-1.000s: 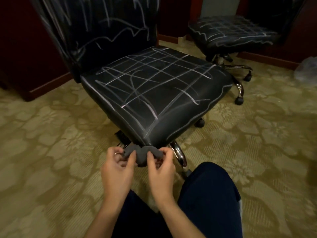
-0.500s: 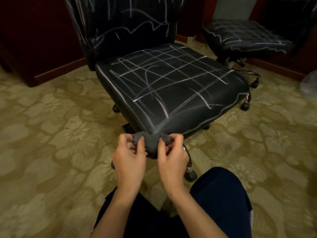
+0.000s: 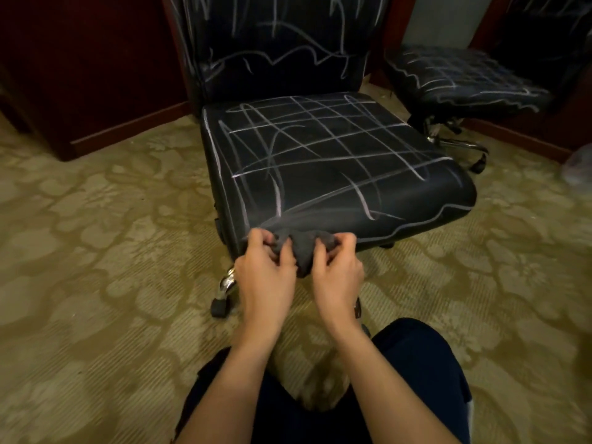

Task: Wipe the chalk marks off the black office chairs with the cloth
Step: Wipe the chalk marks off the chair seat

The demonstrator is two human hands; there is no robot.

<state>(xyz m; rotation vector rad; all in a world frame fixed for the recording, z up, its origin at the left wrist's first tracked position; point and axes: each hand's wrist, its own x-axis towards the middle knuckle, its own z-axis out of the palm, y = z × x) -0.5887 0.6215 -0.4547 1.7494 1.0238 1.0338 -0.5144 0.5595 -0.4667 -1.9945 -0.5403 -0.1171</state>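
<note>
A black office chair (image 3: 336, 161) stands right in front of me, its seat and backrest crossed with white chalk lines. A bunched dark grey cloth (image 3: 302, 248) hangs just at the seat's front edge. My left hand (image 3: 267, 277) grips the cloth's left end and my right hand (image 3: 338, 277) pinches its right end, fingers curled into the fabric. A second black chair (image 3: 461, 78) with chalk marks on its seat stands at the back right.
Patterned olive carpet (image 3: 96, 251) covers the floor. Dark red wooden panelling (image 3: 96, 75) runs along the back. The near chair's chrome leg and caster (image 3: 224, 296) stick out at lower left. My dark-trousered knees (image 3: 416, 379) are below. A pale bag (image 3: 579, 165) lies far right.
The view has moved closer and turned, so the chair now faces me squarely. Both hands have risen with the cloth to the seat's front edge.
</note>
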